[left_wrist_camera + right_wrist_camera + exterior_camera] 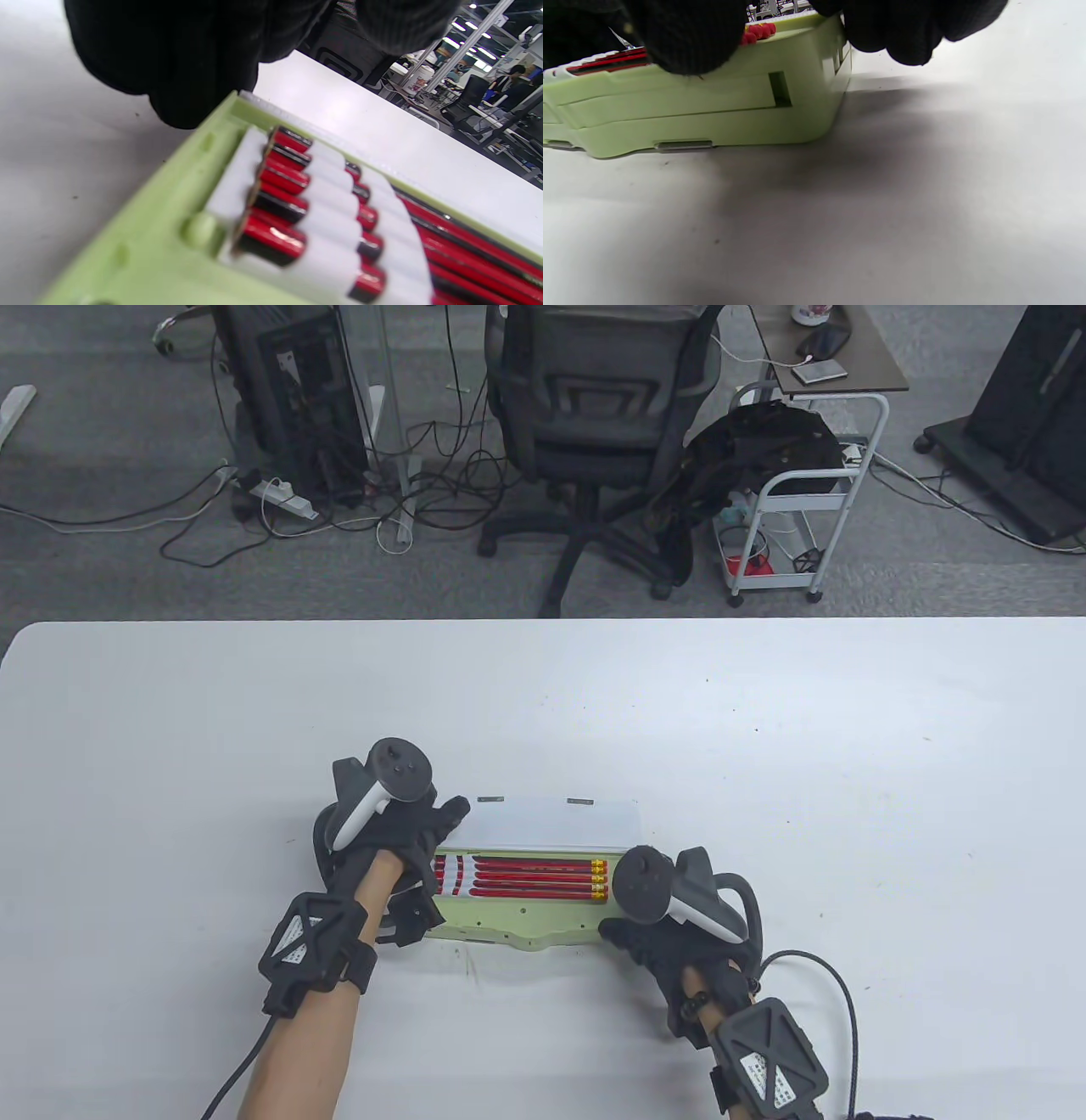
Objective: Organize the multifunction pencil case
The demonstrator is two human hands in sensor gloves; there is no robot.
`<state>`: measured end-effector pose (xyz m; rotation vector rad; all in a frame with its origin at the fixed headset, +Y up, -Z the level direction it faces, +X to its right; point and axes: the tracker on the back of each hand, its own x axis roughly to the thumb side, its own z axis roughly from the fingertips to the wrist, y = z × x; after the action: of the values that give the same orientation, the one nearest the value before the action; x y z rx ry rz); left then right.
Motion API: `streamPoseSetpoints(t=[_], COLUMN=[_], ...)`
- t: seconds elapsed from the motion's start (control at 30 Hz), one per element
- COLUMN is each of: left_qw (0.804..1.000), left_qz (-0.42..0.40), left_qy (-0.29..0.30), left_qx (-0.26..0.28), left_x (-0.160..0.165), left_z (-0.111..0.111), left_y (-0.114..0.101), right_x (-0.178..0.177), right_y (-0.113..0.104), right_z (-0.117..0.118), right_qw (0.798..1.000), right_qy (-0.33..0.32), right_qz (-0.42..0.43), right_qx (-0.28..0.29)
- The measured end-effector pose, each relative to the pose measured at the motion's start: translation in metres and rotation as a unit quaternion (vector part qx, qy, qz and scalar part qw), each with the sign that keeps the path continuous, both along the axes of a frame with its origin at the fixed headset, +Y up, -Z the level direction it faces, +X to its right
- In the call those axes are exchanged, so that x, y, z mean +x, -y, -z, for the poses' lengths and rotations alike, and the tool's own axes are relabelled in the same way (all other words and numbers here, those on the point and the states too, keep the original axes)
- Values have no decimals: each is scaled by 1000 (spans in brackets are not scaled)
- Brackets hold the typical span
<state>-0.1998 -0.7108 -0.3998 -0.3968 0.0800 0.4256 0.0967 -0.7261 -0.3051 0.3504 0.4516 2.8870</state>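
White table surface (764, 746) fills the lower part of the table view; beyond its far edge an office chair (594, 415), a white wheeled cart (806, 500) and floor cables are seen on grey carpet. Near the front middle of the table a pale green pencil case (509, 929) is shown lying flat with its white lid (551, 823) raised on the far side. A row of red pencils (526, 878) is held inside under white clips, erasers pointing to the right. At the case's left end the left hand (399, 848) is placed, its gloved fingers (178, 63) curled over the far-left corner of the green rim; whether the rim is actually gripped cannot be told. At the right end the right hand (670, 933) is set, with its fingers (687, 38) curled down onto the case's near upper edge and others just past the corner.
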Motion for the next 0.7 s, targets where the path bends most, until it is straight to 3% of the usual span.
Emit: streamPoseSetpoints(t=[0.13,0.4,0.7], left_qw=[998,987,974], left_qz=[-50,-147,-207], left_qy=[-26,-57,-16], left_qx=[-14,22,85], left_x=[-5,-15,-33], left_z=[0,-7,-34], left_y=[3,3,-16], right_x=[2,2,10], right_y=[2,2,1], right_z=[1,3,3], right_qw=[999,999,998], right_qy=[4,6,24], right_qz=[33,39,61], right_qx=[-14,-14,21])
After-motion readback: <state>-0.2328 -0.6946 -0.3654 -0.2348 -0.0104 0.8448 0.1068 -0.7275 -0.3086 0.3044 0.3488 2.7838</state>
